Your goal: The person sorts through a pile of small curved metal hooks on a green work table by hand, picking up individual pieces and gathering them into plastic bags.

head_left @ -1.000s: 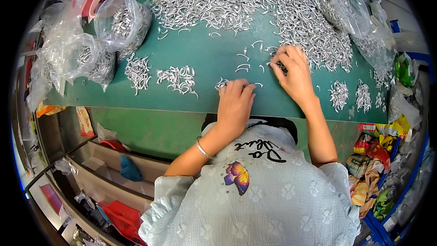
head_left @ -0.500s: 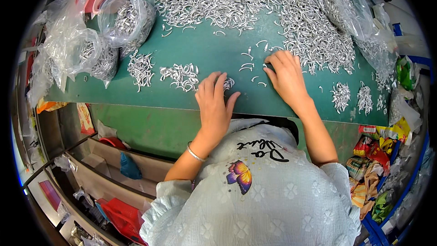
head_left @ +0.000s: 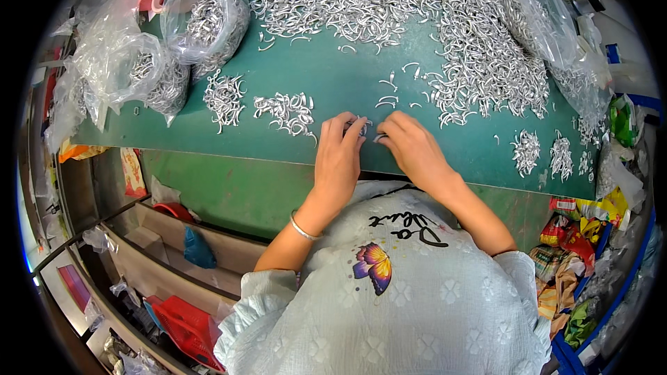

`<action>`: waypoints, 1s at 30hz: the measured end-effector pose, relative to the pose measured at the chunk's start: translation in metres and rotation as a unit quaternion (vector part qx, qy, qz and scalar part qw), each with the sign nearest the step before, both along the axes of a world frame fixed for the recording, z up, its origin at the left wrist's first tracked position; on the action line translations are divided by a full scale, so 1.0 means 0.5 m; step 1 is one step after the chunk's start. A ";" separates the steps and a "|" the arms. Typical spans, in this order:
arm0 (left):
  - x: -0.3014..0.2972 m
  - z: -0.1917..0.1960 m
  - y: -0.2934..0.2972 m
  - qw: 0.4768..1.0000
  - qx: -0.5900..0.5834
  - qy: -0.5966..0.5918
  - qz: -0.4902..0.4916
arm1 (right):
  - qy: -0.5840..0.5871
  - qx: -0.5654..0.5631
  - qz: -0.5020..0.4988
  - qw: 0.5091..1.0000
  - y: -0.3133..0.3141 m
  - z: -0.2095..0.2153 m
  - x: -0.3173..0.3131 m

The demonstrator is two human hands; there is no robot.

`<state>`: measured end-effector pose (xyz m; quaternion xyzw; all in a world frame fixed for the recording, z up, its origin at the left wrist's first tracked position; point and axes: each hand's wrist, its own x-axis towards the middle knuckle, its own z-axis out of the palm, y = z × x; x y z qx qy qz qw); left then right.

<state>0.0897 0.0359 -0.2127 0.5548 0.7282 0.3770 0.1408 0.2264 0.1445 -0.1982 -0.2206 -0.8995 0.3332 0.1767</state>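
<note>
Shiny metal hooks (head_left: 445, 35) lie on a matt green tabletop (head_left: 333, 83) beside glossy clear plastic bags (head_left: 139, 73).

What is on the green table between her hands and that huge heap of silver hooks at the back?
In the head view, between the hands and the big heap, the green table is mostly bare, with only a few loose hooks scattered there.

I have 1 view only, a fisheye worn on the person's head, looking steeply down and slightly forward over their chest onto the green table (head_left: 333, 83), which fills the upper half of the frame. It sits close, so both forearms enter from the lower centre. Straight edges bow toward the dark round rim.
</note>
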 end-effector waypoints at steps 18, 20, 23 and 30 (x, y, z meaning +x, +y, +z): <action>0.014 0.010 -0.003 0.996 0.039 0.002 0.075 | -0.012 0.032 -0.071 0.997 0.027 0.002 0.001; 0.017 0.023 -0.004 0.996 0.038 0.003 0.084 | -0.013 0.033 -0.088 0.995 0.023 0.007 -0.006; 0.012 0.026 -0.020 0.997 0.015 0.002 0.072 | -0.041 0.008 -0.083 0.996 0.012 0.010 -0.005; 0.012 0.001 -0.025 0.996 0.049 -0.020 0.071 | -0.009 -0.042 -0.058 0.997 0.009 0.003 -0.037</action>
